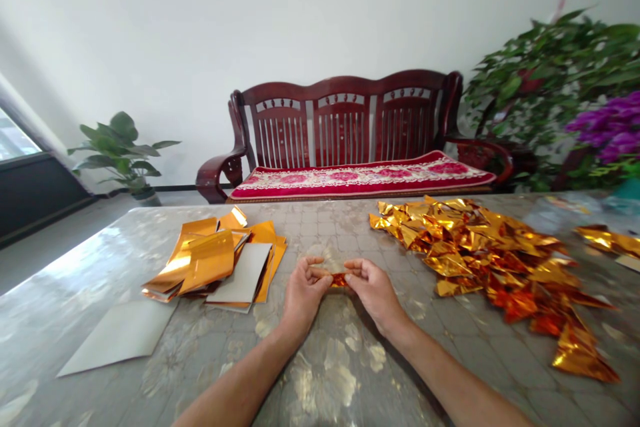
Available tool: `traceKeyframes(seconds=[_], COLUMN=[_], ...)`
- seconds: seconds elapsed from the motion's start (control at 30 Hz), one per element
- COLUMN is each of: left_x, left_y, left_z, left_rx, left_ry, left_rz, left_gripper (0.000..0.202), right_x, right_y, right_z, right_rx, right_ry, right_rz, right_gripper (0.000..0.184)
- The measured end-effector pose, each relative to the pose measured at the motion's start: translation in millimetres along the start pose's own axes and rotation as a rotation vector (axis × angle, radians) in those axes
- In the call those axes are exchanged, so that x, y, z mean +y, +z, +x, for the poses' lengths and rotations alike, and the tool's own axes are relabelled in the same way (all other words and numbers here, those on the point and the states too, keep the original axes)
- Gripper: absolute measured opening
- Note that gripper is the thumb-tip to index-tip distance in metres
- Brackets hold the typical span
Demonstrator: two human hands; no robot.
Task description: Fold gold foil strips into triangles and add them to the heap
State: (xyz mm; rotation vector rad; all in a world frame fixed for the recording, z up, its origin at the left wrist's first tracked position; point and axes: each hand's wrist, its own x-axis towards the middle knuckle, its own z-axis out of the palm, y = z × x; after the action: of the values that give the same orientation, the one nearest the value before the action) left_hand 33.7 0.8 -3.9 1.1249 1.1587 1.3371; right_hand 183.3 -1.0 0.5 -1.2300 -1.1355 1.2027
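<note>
A small folded piece of gold foil paper [339, 279] is stretched between my two hands, just over the middle of the table. My left hand [306, 287] pinches its left end between thumb and fingers. At the right end, my right hand [370, 287] grips it the same way. To the left lies a loose stack of gold foil sheets [210, 257], some with a pale back side up. On the right spreads a large heap of folded gold foil pieces [470, 247]. My fingers partly cover the held piece.
A single pale sheet [120, 337] lies at the left front. Clear plastic [563, 210] and more foil [603, 238] sit at the far right of the patterned table [320, 360]. Beyond it stand a dark wooden bench [345, 120], a potted plant [123, 153] and purple flowers [610, 123].
</note>
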Motion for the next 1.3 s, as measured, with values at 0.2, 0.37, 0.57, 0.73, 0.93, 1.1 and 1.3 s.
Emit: traceKeyframes(seconds=[0.2,0.37,0.57,0.73,0.93,1.1,1.3], left_x=[-0.8,6.8,12.0,10.9,11.2,7.7,9.5], left_y=[-0.2,2.2,4.7,4.9,2.7,0.4,2.6], left_z=[0.4,-3.7,-8.8,-8.0,-7.0,-5.8,-5.2], left_rx=[-0.001,0.013,0.031,0.008,-0.036,0.004,0.022], left_ry=[-0.032,-0.069,-0.102,-0.125,-0.185,-0.208,-0.204], left_rz=[-0.036,-0.076,-0.199,-0.287,-0.377,-0.399,-0.394], left_gripper=[0.047,0.047,0.047,0.047,0.058,0.064,0.061], right_x=[2.7,-0.6,-4.9,-7.6,-7.3,-6.6,-6.7], right_y=[-0.1,0.8,2.9,3.7,2.9,2.2,3.6], right_z=[1.9,-1.8,-3.7,-5.3,-6.3,-4.7,-4.4], right_rx=[0.017,0.026,0.000,-0.009,-0.007,0.008,0.047], right_ry=[-0.022,0.007,0.033,0.036,0.046,0.038,-0.003], right_rz=[0.004,0.061,0.108,0.131,0.200,0.208,0.181], right_gripper=[0.033,0.030,0.027,0.024,0.026,0.032,0.029])
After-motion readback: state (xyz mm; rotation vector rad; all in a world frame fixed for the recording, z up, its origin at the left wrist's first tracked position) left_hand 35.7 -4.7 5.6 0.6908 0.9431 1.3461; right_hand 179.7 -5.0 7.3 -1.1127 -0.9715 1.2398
